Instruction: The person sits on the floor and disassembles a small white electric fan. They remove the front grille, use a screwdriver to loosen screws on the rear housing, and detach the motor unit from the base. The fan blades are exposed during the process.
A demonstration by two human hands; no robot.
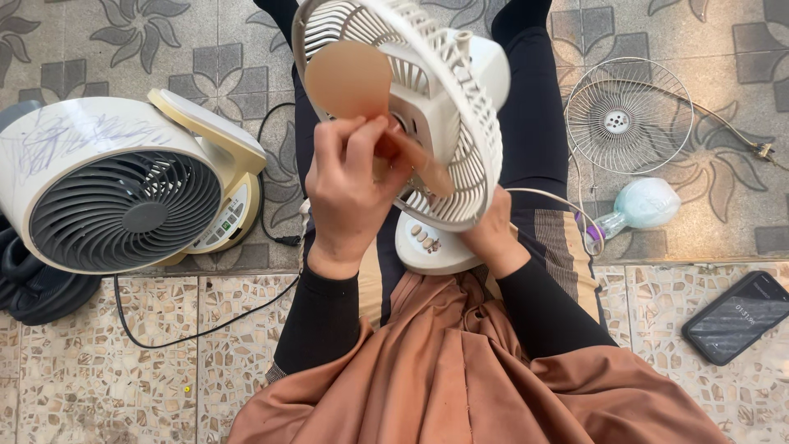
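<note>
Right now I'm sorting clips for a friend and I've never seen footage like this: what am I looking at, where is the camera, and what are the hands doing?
There is one picture, from a camera worn on the person's head, looking down at their lap and the tiled floor. No machine is involved, just two bare hands. The left hand pinches a brown fan blade inside a small white fan. The right hand steadies the fan from below, near its base. On the floor lie a bigger cream fan to the left, and a loose wire fan guard, a pale blue spray bottle and a dark phone to the right.
</note>
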